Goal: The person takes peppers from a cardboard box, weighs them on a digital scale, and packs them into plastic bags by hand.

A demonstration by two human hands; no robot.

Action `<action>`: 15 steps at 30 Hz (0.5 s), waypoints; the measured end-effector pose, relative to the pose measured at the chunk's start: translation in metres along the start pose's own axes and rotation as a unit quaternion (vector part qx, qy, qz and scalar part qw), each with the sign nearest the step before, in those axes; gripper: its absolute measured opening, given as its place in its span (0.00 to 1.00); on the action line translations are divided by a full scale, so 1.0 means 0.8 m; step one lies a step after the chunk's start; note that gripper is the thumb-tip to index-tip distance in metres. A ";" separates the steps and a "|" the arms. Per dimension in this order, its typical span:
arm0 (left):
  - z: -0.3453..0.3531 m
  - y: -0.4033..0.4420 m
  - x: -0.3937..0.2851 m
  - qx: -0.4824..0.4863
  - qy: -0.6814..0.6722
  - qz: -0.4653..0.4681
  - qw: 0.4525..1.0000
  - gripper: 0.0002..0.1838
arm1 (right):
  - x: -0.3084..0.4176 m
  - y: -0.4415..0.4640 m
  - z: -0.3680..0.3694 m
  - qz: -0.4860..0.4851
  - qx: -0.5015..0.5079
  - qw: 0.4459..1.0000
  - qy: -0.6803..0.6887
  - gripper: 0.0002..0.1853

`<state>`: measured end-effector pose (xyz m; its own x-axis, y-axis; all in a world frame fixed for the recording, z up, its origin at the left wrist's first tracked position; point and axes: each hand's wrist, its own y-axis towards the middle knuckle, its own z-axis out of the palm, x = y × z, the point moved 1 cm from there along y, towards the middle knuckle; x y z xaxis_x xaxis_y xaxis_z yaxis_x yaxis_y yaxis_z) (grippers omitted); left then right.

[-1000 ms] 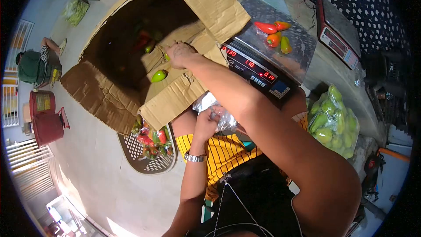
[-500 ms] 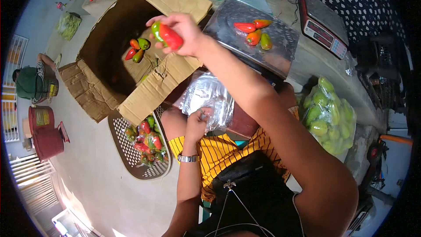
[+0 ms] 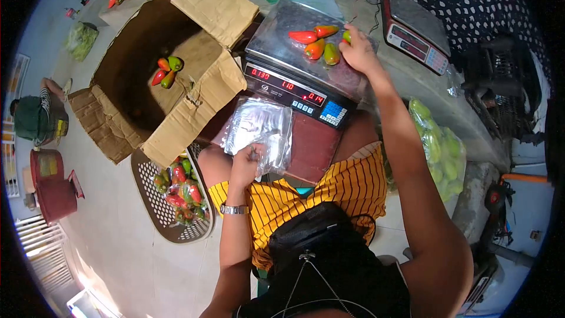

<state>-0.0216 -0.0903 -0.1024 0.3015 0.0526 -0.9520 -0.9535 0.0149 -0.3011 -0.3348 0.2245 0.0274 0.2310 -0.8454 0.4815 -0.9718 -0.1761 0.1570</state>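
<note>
Box (image 3: 194,113) is sitting open beside scale (image 3: 294,97), four peppers (image 3: 175,63) lying inside. Scale is carrying four loose peppers (image 3: 315,49) on its plate. Basket (image 3: 150,185) is holding more peppers (image 3: 189,193). Left hand (image 3: 245,166) is pinching clear bags (image 3: 259,126) over lap. Right hand (image 3: 358,50) is gripping one pepper (image 3: 346,36), fingers closed around it, at plate's right side; can't tell whether pepper is touching plate
</note>
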 end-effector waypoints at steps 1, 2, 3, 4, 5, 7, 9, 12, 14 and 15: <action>-0.001 0.000 0.001 -0.006 0.009 0.001 1.000 0.13 | 0.003 -0.005 0.006 0.012 0.016 0.999 -0.041 0.36; -0.001 0.000 0.004 -0.013 0.017 0.001 1.000 0.13 | 0.007 -0.008 0.008 0.006 0.005 0.998 -0.063 0.36; -0.002 -0.002 0.006 -0.020 0.026 0.000 0.999 0.13 | 0.010 -0.011 0.011 0.000 -0.005 0.996 -0.085 0.36; -0.002 -0.003 0.009 -0.020 0.022 0.002 1.000 0.12 | 0.013 -0.015 0.013 -0.005 -0.015 0.994 -0.108 0.36; -0.002 -0.002 0.012 -0.020 0.018 0.005 1.000 0.12 | 0.014 -0.017 0.015 -0.006 -0.029 0.992 -0.120 0.34; -0.001 0.001 0.017 -0.016 0.017 0.007 1.000 0.12 | 0.008 -0.017 0.019 -0.040 -0.055 0.988 -0.141 0.33; 0.000 0.005 0.014 -0.010 0.025 0.004 1.000 0.13 | 0.002 -0.021 0.018 -0.050 -0.067 0.986 -0.146 0.33; 0.007 0.000 -0.013 -0.019 0.011 -0.018 1.000 0.13 | 0.003 -0.020 0.020 -0.040 -0.062 0.988 -0.137 0.34; 0.007 -0.002 -0.012 -0.020 0.002 -0.013 1.000 0.14 | 0.001 -0.020 0.021 -0.036 -0.049 0.987 -0.147 0.36; 0.006 -0.003 -0.011 -0.020 -0.003 -0.010 1.000 0.14 | 0.000 -0.019 0.020 -0.040 -0.064 0.987 -0.142 0.37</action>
<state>-0.0221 -0.0857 -0.0930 0.3212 0.0586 -0.9452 -0.9461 -0.0241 -0.3230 -0.3207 0.2190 0.0108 0.2658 -0.9420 0.2051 -0.9328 -0.1976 0.3013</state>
